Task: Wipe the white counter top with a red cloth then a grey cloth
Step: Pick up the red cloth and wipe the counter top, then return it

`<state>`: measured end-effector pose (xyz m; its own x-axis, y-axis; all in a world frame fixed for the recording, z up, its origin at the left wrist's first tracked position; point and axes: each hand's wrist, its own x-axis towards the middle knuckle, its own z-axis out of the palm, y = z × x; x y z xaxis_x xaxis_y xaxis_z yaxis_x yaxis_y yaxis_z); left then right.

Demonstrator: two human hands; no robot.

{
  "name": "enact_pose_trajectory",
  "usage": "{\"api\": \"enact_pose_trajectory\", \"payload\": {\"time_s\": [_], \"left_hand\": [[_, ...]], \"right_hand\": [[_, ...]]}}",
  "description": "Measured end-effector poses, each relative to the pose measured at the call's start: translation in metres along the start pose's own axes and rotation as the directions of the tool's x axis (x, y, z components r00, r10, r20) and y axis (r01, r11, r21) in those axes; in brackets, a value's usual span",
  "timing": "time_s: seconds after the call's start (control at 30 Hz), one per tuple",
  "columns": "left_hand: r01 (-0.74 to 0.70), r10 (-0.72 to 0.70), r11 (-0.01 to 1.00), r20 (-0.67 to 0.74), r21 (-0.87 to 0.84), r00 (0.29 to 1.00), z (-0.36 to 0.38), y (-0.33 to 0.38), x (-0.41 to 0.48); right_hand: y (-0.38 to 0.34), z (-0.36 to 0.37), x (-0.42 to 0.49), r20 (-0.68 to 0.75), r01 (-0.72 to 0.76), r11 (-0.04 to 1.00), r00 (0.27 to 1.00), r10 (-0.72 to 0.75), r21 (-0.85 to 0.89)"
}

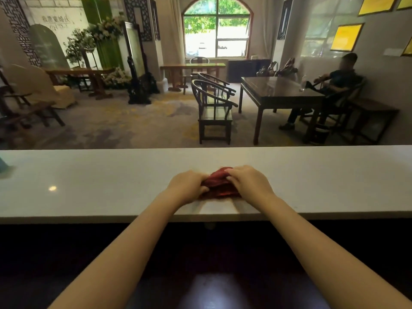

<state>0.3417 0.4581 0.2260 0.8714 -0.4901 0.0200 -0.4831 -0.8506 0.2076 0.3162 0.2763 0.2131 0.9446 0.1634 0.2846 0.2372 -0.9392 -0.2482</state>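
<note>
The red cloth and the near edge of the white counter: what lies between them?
Nothing. In the head view, only bare counter lies between the red cloth and the near edge. Both hands, left and right, hold the cloth.

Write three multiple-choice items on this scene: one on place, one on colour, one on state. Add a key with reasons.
1. Where is the cloth?
A. On the counter
B. On the floor
C. On a chair

2. What colour is the cloth?
A. Grey
B. Red
C. Green

3. How is the cloth?
A. Spread flat
B. Hanging
C. Bunched between both hands

Key:
1 A, it rests on the white top near the front edge.
2 B, it is plainly red.
3 C, the left hand and right hand grip it crumpled.
</note>
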Motion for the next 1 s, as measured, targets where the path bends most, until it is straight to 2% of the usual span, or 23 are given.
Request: {"api": "enact_pose_trajectory", "payload": {"time_s": [0.07,0.17,0.3,0.43,0.53,0.6,0.67,0.73,0.8,0.9,1.0], "left_hand": [[0.016,-0.018,1.0,0.082,0.026,0.996,0.019,0.002,-0.001],[0.016,-0.018,0.999,0.066,0.033,0.998,0.036,0.005,-0.004],[0.036,-0.039,0.998,0.056,0.057,0.998,0.055,0.006,-0.009],[0.049,-0.05,0.997,0.02,0.056,0.999,0.065,0.005,-0.014],[0.055,-0.058,0.997,0.047,0.057,0.997,0.065,0.002,-0.012],[0.049,-0.051,0.998,0.075,0.036,0.996,0.062,0.0,-0.008],[0.04,-0.04,0.999,0.08,0.003,0.996,0.06,-0.005,-0.007],[0.058,-0.057,0.998,0.022,-0.008,0.998,0.057,-0.017,-0.008],[0.133,-0.134,0.991,-0.047,-0.009,0.99,0.053,-0.036,-0.009],[0.267,-0.266,0.964,-0.057,0.01,0.962,0.045,-0.07,-0.011],[0.358,-0.357,0.933,-0.04,0.037,0.933,0.042,-0.102,-0.017]], "right_hand": [[0.004,0.015,-0.009,0.058,-0.036,0.999,0.998,0.036,0.0],[0.006,0.026,-0.018,0.116,-0.099,0.995,0.989,0.096,0.022],[0.006,0.034,-0.029,0.25,-0.053,0.997,0.966,0.065,-0.054],[0.006,0.033,-0.03,0.271,-0.039,0.996,0.961,0.059,-0.078],[0.003,0.029,-0.025,0.297,-0.054,0.995,0.952,0.076,-0.082],[-0.001,0.026,-0.021,0.248,-0.084,0.993,0.963,0.101,-0.08],[-0.008,0.024,-0.015,0.109,-0.096,0.988,0.988,0.11,-0.123],[-0.016,0.026,-0.009,0.064,-0.056,0.991,0.996,0.064,-0.125],[-0.023,0.032,-0.001,0.199,0.026,0.997,0.98,-0.011,-0.07],[-0.028,0.041,0.005,0.429,0.062,0.996,0.903,-0.028,-0.066],[-0.027,0.047,0.006,0.465,0.05,0.994,0.885,0.001,-0.097]]}}
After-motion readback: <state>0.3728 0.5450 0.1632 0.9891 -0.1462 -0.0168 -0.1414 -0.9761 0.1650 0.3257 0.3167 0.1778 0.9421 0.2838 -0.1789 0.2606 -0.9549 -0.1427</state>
